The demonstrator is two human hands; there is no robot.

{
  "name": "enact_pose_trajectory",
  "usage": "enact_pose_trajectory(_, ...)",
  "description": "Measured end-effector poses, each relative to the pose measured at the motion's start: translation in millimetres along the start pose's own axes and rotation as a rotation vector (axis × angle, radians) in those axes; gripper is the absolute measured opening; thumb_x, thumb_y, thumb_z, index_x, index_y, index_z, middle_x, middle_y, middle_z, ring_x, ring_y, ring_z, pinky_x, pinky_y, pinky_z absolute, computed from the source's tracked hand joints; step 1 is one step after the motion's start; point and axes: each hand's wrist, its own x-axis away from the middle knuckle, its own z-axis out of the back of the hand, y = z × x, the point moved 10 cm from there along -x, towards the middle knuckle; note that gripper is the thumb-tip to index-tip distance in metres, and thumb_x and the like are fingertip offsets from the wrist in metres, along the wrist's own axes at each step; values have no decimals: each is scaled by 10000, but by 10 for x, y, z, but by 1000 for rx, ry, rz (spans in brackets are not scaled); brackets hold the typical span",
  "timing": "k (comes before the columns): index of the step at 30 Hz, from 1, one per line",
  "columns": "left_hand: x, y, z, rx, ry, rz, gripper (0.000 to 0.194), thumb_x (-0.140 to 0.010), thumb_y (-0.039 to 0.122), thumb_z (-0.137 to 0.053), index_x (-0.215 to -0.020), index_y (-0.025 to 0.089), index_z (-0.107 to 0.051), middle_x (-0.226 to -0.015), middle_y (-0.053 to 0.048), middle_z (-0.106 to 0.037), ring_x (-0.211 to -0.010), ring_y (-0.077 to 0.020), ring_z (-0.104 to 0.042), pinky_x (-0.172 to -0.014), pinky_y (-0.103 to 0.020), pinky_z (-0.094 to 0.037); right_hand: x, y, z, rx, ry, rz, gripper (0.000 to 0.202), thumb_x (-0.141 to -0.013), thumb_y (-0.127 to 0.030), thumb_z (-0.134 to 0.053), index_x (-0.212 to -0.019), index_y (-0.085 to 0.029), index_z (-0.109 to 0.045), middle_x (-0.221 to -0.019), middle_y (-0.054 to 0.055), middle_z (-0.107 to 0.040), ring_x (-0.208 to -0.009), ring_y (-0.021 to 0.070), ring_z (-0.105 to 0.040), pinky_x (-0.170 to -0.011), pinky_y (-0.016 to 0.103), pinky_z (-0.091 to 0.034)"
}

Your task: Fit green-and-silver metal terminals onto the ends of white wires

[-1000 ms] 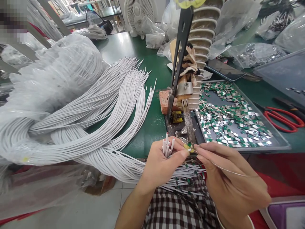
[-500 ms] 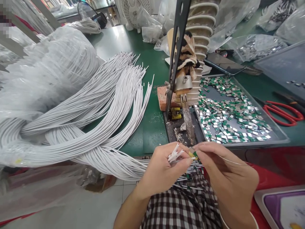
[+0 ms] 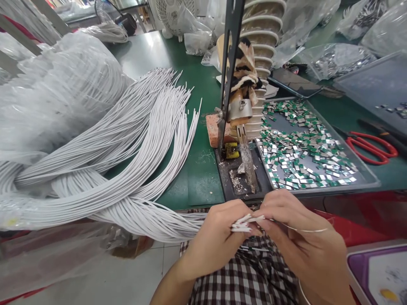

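My left hand (image 3: 219,231) is closed round a bundle of white cables (image 3: 243,223), whose cut ends poke out between thumb and forefinger. My right hand (image 3: 295,237) is closed too, its fingertips pinched against the tip of one cable. A thin solder wire (image 3: 307,230) runs out of the right fingers and across the hand. Whatever else lies between the fingertips is hidden. Just beyond the hands, a soldering iron (image 3: 246,159) points down from a black metal stand (image 3: 227,76) over a dark tray (image 3: 227,186) with solder crumbs.
At right, a shallow tray (image 3: 369,182) bears many small green-and-silver circuit boards (image 3: 305,148), with red-handled scissors (image 3: 372,148) beside it. Thick bundles of white cable (image 3: 127,182) cover the left. A brick (image 3: 214,129) and ribbed hose (image 3: 263,38) stand behind the iron.
The green board and yellow piece seen between my fingertips are hidden now. Both hands have shifted slightly, and the right fingers have moved closer to the cable ends. The view has turned a little.
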Motion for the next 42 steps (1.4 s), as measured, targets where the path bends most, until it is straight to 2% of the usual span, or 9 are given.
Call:
enact_pose_trajectory(5, 11, 39, 226, 124, 228, -43, 178, -976, 293, -676, -853, 170, -714, -767, -6, -643, -670, -120, -533, -618, -234, -387, 71, 93, 90, -46, 104, -63, 200, -891, -71, -677, -950, -263, -680, -789, -36, -671, -800, 121, -615, -745, 257, -512)
enact_pose_trajectory(10, -26, 53, 256, 117, 261, -48, 214, -958, 311, -702, -803, 164, -722, -713, 5, -599, -645, -114, -514, -588, -230, -379, 63, 132, 16, -176, 6, -99, 244, -924, -71, -619, -983, -288, -714, -803, -34, -699, -792, 119, -638, -717, 242, -526)
enact_pose_trajectory(16, -27, 61, 251, 115, 244, -89, 224, -951, 318, -711, -788, 167, -745, -726, -9, -624, -675, -127, -563, -621, -235, -421, 22, 285, -23, -147, -103, -281, 287, -985, -205, -511, -713, -224, -600, -675, -20, -597, -615, 108, -564, -563, 235, -447)
enact_pose_trajectory(19, -10, -36, 289, 164, 267, -42, 181, -960, 291, -698, -832, 181, -764, -782, -26, -674, -718, -145, -595, -666, -253, -444, -47, 422, 159, 92, -101, -205, 236, -978, -271, -546, -787, -236, -680, -766, 11, -693, -692, 152, -634, -631, 281, -472)
enact_pose_trajectory(22, -13, -118, 273, 220, 265, 4, 143, -955, 272, -700, -878, 199, -796, -860, -45, -715, -791, -169, -633, -733, -274, -474, -115, 648, 544, 559, 100, -139, 231, -944, -425, -589, -883, -251, -727, -833, 50, -728, -800, 239, -638, -693, 362, -446)
enact_pose_trajectory(26, -41, -149, 207, 260, 259, 40, 48, -875, 214, -779, -846, 200, -815, -939, -58, -718, -886, -188, -669, -802, -281, -501, -213, 934, 617, 670, 85, -148, 422, -929, -564, -561, -677, -241, -665, -695, 67, -665, -704, 246, -571, -667, 393, -402)
enact_pose_trajectory(33, -55, -252, 247, 311, 374, 181, 142, -867, 140, -674, -727, 165, -682, -886, -65, -753, -782, -170, -666, -680, -255, -482, -104, 578, 650, 518, 344, -211, 186, -938, -376, -649, -839, -222, -677, -671, -5, -682, -536, 139, -607, -511, 278, -454)
enact_pose_trajectory(38, -118, -183, 257, 295, 395, 173, 169, -842, 135, -639, -677, 160, -662, -868, -69, -781, -696, -153, -643, -632, -256, -477, 43, 396, 278, 68, 284, -226, 7, -869, -253, -749, -873, -257, -753, -757, -20, -756, -572, 117, -695, -539, 211, -592)
enact_pose_trajectory(42, -122, -155, 284, 299, 436, 154, 162, -827, 136, -653, -669, 162, -677, -835, -63, -794, -696, -162, -684, -628, -253, -506, 59, 372, 158, 30, 293, -256, 48, -873, -206, -726, -876, -245, -754, -720, -15, -758, -571, 134, -719, -558, 211, -627)
